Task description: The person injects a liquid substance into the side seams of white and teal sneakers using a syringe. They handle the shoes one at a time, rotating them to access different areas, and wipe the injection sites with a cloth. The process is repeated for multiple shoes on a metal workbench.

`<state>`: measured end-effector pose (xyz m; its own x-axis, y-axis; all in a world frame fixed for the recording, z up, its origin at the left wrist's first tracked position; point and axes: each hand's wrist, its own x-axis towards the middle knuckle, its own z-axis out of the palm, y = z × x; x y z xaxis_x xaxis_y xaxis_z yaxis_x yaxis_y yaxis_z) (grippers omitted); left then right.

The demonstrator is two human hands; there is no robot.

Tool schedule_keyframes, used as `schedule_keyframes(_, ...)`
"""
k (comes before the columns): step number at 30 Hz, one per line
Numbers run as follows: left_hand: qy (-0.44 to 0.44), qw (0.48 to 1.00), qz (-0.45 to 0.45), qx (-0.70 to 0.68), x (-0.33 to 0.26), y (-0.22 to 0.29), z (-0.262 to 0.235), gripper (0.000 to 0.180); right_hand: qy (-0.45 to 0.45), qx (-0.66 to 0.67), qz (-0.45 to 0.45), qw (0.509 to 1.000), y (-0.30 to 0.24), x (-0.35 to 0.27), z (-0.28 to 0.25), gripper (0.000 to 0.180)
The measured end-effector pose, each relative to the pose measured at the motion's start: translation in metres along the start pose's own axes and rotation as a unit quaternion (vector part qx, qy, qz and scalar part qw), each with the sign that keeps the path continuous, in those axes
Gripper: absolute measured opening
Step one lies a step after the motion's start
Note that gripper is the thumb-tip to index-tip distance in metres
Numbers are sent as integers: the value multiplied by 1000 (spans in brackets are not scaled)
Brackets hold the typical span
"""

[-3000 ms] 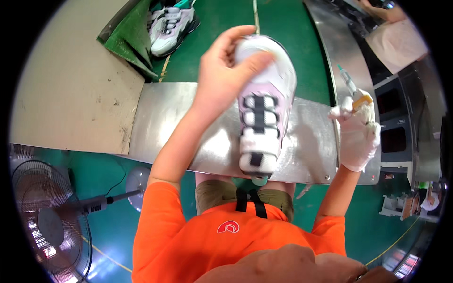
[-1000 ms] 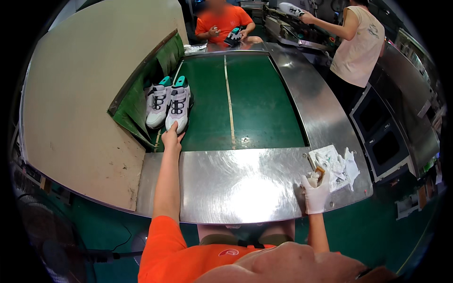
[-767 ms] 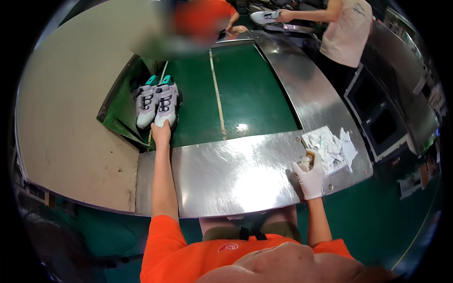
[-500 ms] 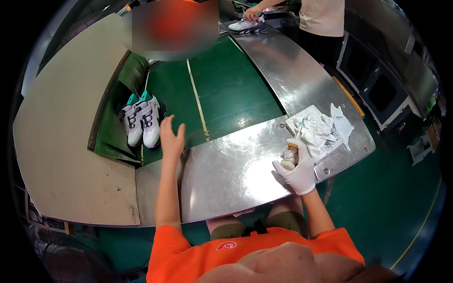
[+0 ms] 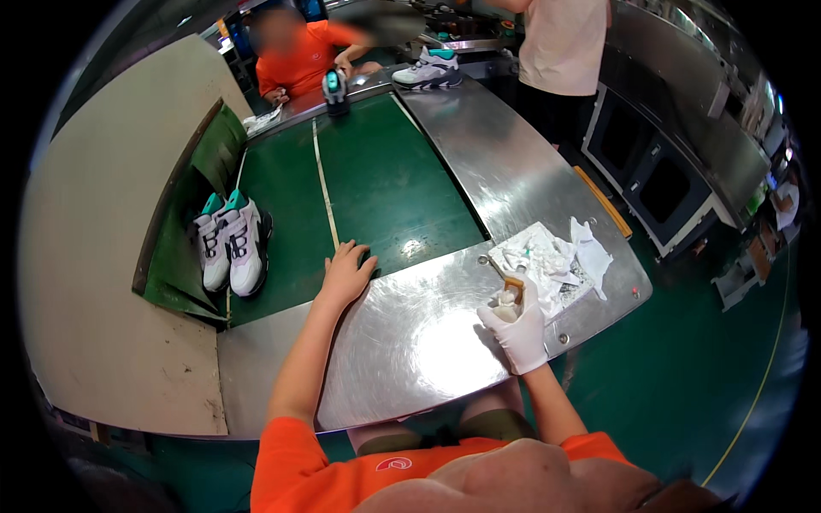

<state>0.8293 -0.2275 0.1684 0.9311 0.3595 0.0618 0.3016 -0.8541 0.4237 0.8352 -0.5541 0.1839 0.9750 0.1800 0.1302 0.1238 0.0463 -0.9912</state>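
Note:
My bare left hand is open over the near edge of the green conveyor belt, fingers spread and holding nothing. My right hand, in a white glove, is closed round a small whitish object with a tan, ring-like part; its exact kind is unclear. Just beyond those fingers lies a crumpled white cloth on a speckled pad. A thin item with a green tip shows there, mostly hidden. Left of my left hand, a pair of white and lilac sneakers with teal linings stands at the belt's left side.
A steel worktop borders the belt on the near and right sides. Green flaps and a beige board line the left. Another sneaker sits at the far right corner. A seated co-worker is beside a shoe; another person stands behind.
My left hand has moved right, away from the pair of sneakers, to the belt's near edge. The standing person's hand has left the far sneaker. The view has shifted, showing the seated co-worker.

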Motion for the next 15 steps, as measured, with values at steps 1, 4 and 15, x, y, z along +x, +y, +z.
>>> schedule_keyframes(1,-2,1000,1,0,-1,0,-1,48,-2,13,17,1000,3,0,-1,63)
schedule_keyframes(4,-7,1000,-8,8,-5,1,-4,47,-17,14,43,999,-2,0,2,64)
schedule_keyframes(15,27,998,58,1,-8,3,-5,42,-4,-54,32,998,-15,-5,3,57)
